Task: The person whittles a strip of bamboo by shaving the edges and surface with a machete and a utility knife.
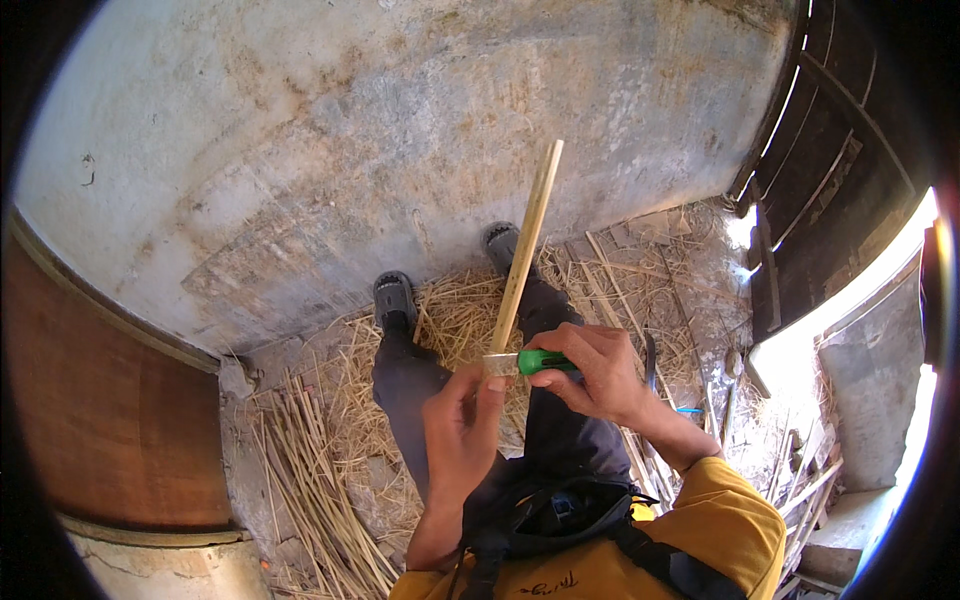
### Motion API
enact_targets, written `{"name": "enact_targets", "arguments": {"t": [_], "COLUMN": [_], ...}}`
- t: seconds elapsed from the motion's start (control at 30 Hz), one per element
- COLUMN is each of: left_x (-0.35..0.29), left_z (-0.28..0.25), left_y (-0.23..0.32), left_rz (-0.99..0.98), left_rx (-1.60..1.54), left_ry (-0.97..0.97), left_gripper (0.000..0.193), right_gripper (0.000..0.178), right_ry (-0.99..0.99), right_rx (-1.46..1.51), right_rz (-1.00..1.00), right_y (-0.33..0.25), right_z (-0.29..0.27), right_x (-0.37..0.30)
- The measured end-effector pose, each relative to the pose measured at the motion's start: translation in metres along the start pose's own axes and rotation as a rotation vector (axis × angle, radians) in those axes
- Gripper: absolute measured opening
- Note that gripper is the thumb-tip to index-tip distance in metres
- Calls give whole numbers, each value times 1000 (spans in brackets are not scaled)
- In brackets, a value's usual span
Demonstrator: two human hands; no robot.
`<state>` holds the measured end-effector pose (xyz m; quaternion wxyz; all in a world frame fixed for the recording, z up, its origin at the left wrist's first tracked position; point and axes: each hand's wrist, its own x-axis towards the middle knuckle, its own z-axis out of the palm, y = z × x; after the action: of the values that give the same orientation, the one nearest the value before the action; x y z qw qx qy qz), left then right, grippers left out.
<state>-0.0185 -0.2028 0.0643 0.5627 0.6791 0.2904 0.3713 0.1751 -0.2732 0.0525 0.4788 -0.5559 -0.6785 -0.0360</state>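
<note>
A long, pale yellow bamboo strip (pixel 528 245) stands up and away from me, tilted slightly right. My left hand (pixel 463 420) is closed at its lower end, thumb and fingers pinching near the metal. In my right hand (pixel 603 372) is a short tool with a green handle (pixel 543 362), gripped between thumb and fingers. Its flat metal blade (pixel 501 365) lies crosswise at the bottom of the strip, against my left thumb and fingertips. Whether the blade has cut into the strip, I cannot tell.
Long strips (pixel 315 480) lie bundled on the floor at left; straw-like shavings (pixel 465 310) spread around my dark shoes (pixel 395 295). A stained wall (pixel 450 130) rises ahead. Brown panels (pixel 120 400) stand left, dark boards (pixel 840 150) right. A black bag (pixel 570 515) sits at my waist.
</note>
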Motion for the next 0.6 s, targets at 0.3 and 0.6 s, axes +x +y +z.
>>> {"name": "enact_targets", "arguments": {"t": [0.3,0.6], "left_x": [0,0], "left_z": [-6,-8], "left_y": [-1,-2], "left_rz": [-56,-34], "left_rx": [-80,-30], "left_ry": [-16,-19], "left_gripper": [16,16], "right_gripper": [38,37], "right_ry": [20,41], "right_rx": [-42,-188], "right_rz": [-27,-59], "right_y": [-1,-4], "right_z": [9,5], "right_x": [-1,0]}}
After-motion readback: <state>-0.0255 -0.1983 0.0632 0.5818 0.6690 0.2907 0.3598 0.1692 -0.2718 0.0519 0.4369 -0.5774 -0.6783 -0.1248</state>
